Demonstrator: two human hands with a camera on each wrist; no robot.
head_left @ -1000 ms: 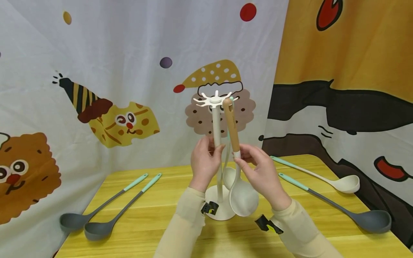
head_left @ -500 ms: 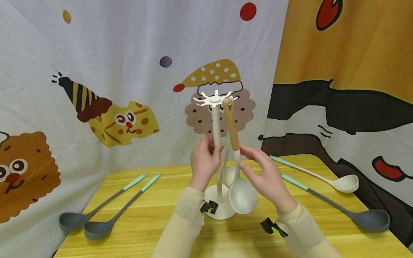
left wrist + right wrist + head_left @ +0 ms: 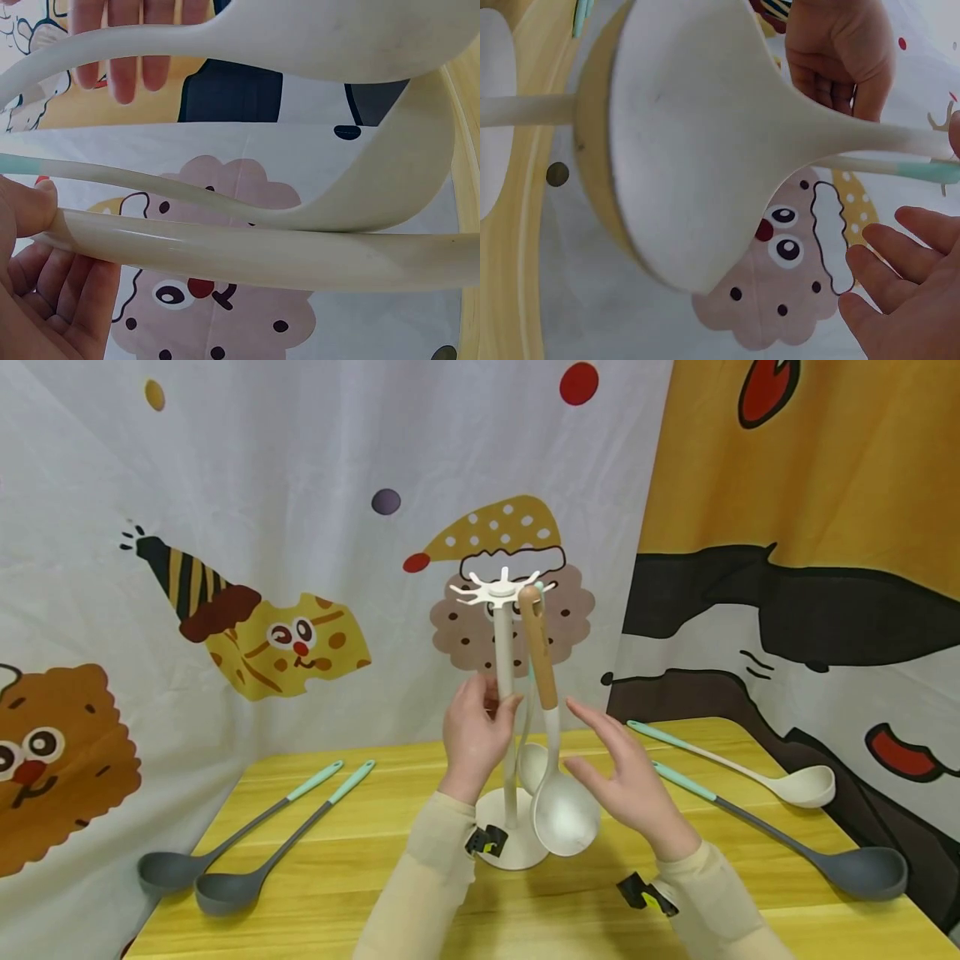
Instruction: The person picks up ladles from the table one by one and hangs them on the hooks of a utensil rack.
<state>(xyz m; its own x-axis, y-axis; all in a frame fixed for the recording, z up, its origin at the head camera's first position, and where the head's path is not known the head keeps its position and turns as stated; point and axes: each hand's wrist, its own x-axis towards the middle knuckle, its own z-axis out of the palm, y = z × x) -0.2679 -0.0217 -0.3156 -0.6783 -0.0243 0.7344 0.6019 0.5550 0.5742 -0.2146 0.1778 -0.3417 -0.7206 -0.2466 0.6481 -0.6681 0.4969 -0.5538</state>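
A white utensil stand (image 3: 504, 643) with a ring of hooks on top rises from a round base in the head view. My left hand (image 3: 480, 735) grips its pole, thumb and fingers round it, as the left wrist view of the pole (image 3: 225, 251) also shows. From a hook hangs a white ladle with a wooden handle (image 3: 542, 652), bowl down. Behind it hangs another white ladle (image 3: 532, 767) with a mint handle. My right hand (image 3: 630, 785) is just right of the wooden-handled ladle, fingers spread and apart from it; the right wrist view shows that ladle's bowl (image 3: 697, 142) close.
Two grey ladles (image 3: 243, 893) with mint handles lie on the left of the wooden table (image 3: 337, 827). On the right lie a white ladle (image 3: 806, 787) and a grey ladle (image 3: 862, 870), also mint-handled. A printed curtain (image 3: 315, 460) hangs behind the table.
My right hand has let go of the wooden-handled ladle and drawn back to the right, its fingers opening. The ladle stays hanging on the stand. My left hand keeps its grip on the pole.
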